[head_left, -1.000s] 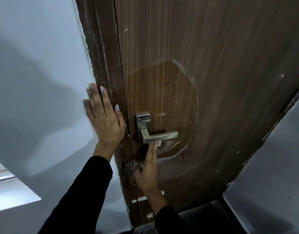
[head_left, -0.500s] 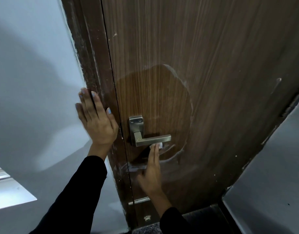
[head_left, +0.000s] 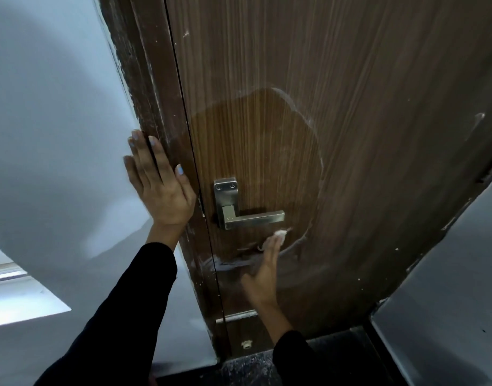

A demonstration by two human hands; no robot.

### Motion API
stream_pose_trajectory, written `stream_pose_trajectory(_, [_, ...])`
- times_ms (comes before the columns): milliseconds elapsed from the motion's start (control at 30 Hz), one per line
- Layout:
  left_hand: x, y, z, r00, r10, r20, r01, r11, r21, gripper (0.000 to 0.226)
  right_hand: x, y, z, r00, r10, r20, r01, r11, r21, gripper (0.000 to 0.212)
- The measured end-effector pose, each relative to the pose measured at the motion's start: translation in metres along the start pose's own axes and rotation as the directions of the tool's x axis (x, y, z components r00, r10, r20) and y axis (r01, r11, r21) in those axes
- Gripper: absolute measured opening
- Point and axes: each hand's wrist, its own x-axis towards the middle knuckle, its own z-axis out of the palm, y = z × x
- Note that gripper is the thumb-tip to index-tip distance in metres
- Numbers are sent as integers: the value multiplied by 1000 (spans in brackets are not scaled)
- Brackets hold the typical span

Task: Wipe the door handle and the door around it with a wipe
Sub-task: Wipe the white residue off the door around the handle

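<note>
wipe (head_left: 279, 234) now pressed flat to door (head_left: 350, 135) by right hand (head_left: 262, 274), shifted right below handle (head_left: 253, 218) | left hand (head_left: 158, 185) kept flat on frame (head_left: 155, 107) | lower patch being cleaned

I saw long black sleeves (head_left: 122, 316) covering both arms down to the wrists, and pale blue polish on the nails of the left hand (head_left: 160, 188).

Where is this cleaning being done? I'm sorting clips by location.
Probably indoors at a room doorway: a brown wood-grain door with a metal lever handle, a painted grey wall and a dark speckled floor.
</note>
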Motion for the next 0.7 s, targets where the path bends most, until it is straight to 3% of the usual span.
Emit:
stream_pose_trajectory(67, [0,1,0,1000,-6,-3,6,1000,-1,52,13,-1,-10,995,59,-87,-52,996,75,109])
stream_pose_trajectory(133, [-1,1,0,1000,-8,-8,8,1000,-3,51,22,-10,-12,990,37,-135,-31,999,44,109])
stream_pose_trajectory(267, [-1,0,0,1000,-5,-7,5,1000,-5,52,10,-12,3,998,-23,-58,27,997,72,115])
stream_pose_trajectory(400, [0,1,-1,1000,-5,5,5,1000,-6,52,13,2,-10,995,74,-66,-62,983,170,111])
stream_pose_trajectory(500, [0,2,-1,1000,-7,3,7,1000,-11,52,25,-5,-18,992,-25,-123,29,999,33,113])
stream_pose_trajectory(600, [-1,1,-2,1000,-7,3,7,1000,-5,52,20,-8,-9,989,-144,-41,138,984,-110,116])
stream_pose_trajectory(700, [0,1,-2,1000,-8,3,8,1000,0,51,8,3,-8,999,-53,6,53,999,-6,113])
